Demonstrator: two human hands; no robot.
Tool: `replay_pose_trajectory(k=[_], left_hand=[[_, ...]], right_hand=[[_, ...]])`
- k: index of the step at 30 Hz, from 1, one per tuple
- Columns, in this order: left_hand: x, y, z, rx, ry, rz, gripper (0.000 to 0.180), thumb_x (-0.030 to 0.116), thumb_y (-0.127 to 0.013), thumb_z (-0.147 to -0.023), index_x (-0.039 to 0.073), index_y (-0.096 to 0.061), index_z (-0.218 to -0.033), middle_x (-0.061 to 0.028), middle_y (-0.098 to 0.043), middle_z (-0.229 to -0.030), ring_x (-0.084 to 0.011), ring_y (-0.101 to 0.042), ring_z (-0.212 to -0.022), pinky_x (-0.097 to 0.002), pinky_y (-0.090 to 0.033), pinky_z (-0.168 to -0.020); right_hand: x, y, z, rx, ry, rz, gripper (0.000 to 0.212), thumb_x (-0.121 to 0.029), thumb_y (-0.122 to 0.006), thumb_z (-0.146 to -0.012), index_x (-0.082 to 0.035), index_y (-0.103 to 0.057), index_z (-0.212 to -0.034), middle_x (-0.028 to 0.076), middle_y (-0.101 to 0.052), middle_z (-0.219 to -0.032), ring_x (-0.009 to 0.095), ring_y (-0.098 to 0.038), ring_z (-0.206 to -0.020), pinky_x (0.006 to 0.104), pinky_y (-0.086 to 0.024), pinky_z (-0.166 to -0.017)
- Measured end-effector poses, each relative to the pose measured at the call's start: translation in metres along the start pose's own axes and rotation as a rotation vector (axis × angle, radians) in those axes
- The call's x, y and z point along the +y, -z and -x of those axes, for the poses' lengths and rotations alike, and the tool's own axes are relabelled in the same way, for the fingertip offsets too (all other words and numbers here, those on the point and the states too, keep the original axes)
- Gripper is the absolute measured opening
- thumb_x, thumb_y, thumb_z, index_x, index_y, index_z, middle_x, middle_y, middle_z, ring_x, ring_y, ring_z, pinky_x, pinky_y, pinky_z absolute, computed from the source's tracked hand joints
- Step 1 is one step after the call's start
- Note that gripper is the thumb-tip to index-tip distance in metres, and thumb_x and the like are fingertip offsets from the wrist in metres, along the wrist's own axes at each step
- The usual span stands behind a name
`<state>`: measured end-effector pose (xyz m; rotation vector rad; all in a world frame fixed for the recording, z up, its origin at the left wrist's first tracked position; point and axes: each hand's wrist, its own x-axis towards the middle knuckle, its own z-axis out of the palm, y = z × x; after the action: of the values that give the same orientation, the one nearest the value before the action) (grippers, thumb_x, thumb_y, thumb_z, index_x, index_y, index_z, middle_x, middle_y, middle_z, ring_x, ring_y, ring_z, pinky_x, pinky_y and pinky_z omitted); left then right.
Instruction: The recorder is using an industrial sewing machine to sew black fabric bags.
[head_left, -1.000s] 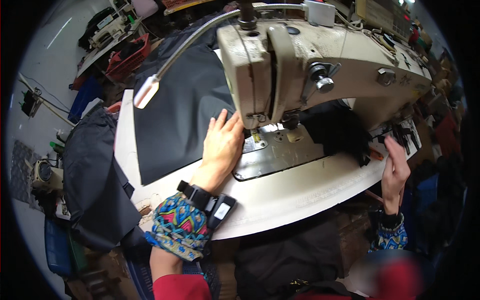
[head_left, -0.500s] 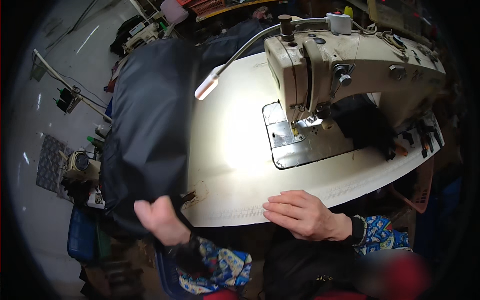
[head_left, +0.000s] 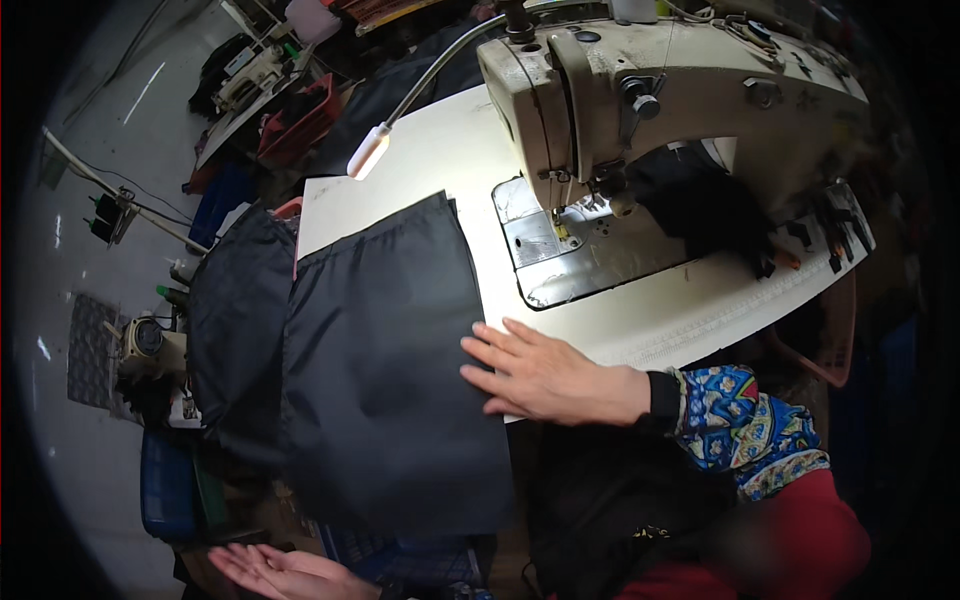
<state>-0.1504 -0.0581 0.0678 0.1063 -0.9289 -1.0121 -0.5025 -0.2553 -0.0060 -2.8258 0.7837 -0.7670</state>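
A black fabric piece [head_left: 385, 370] lies spread over the left end of the white sewing table [head_left: 430, 150], its lower part hanging past the near edge. My right hand [head_left: 545, 375] rests with spread fingers at that edge, its fingertips touching the fabric's right side. Low at the left, my left hand [head_left: 285, 572] is turned palm up below the cloth, fingers stretched out and holding nothing. Another fold of black cloth [head_left: 235, 330] hangs off the table's left end. To the right stands a cream sewing machine [head_left: 690, 90], its needle area lit over the metal plate [head_left: 590, 265].
A lamp on a bent metal arm [head_left: 370, 152] reaches over the table. Dark cloth [head_left: 700, 205] is bunched behind the needle, with small tools [head_left: 835, 230] to its right. Red basket [head_left: 305, 120], blue bin [head_left: 167, 485] and another machine [head_left: 155, 340] stand at the left.
The black fabric has come from the left onto the table and lies flatter. My left hand has dropped lower and opened. My right hand has moved left and up onto the fabric's edge.
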Motion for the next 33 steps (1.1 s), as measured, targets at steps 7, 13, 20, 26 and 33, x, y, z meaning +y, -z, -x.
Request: replay_pose_trajectory(k=[7, 13, 20, 26, 33], left_hand=[[-0.186, -0.074, -0.102, -0.627, 0.403, -1.572, 0.041, 0.001, -0.063, -0.094, -0.003, -0.057, -0.134, -0.0227, -0.062, -0.131, -0.0390, -0.060, -0.122, -0.0416, -0.048, -0.103], [-0.301, -0.037, -0.121, -0.697, 0.162, -1.559, 0.036, 0.005, -0.068, -0.091, 0.001, -0.063, -0.127, -0.0173, -0.065, -0.119, -0.0341, -0.058, -0.116, -0.0398, -0.048, -0.095], [-0.317, -0.042, -0.123, -0.605, 0.354, -1.419, 0.016, 0.009, -0.080, -0.081, 0.008, -0.075, -0.096, -0.0050, -0.064, -0.089, -0.0243, -0.057, -0.091, -0.0367, -0.044, -0.085], [-0.319, -0.042, -0.128, -0.599, 0.540, -1.375, 0.012, 0.016, -0.079, -0.083, 0.009, -0.074, -0.092, -0.0024, -0.063, -0.088, -0.0216, -0.056, -0.092, -0.0377, -0.036, -0.092], [-0.320, -0.050, -0.132, -0.681, 0.628, -1.446, 0.010, 0.018, -0.075, -0.085, 0.009, -0.074, -0.091, -0.0023, -0.062, -0.096, -0.0225, -0.050, -0.102, -0.0402, -0.031, -0.097]], right_hand=[[-0.038, 0.038, 0.042, 0.025, -0.054, -0.025, 0.045, -0.035, -0.065, -0.094, 0.000, -0.063, -0.123, 0.020, -0.059, -0.134, 0.034, -0.053, -0.129, 0.0450, -0.042, -0.110], [-0.034, 0.046, 0.066, -0.024, -0.093, -0.034, 0.042, -0.032, -0.065, -0.094, 0.000, -0.065, -0.121, 0.019, -0.060, -0.132, 0.033, -0.056, -0.128, 0.0458, -0.042, -0.112], [0.000, 0.069, 0.074, 0.021, -0.092, -0.101, 0.038, -0.015, -0.061, -0.083, 0.000, -0.064, -0.117, 0.010, -0.063, -0.104, 0.024, -0.062, -0.100, 0.0358, -0.052, -0.080], [0.040, 0.072, 0.049, -0.055, -0.141, 0.347, 0.026, -0.015, -0.059, -0.090, -0.003, -0.068, -0.112, 0.004, -0.059, -0.091, 0.018, -0.057, -0.096, 0.0319, -0.048, -0.076], [0.047, 0.074, 0.053, -0.023, -0.083, 0.363, 0.027, -0.015, -0.059, -0.090, -0.002, -0.069, -0.111, 0.008, -0.066, -0.114, 0.023, -0.059, -0.112, 0.0349, -0.049, -0.091]])
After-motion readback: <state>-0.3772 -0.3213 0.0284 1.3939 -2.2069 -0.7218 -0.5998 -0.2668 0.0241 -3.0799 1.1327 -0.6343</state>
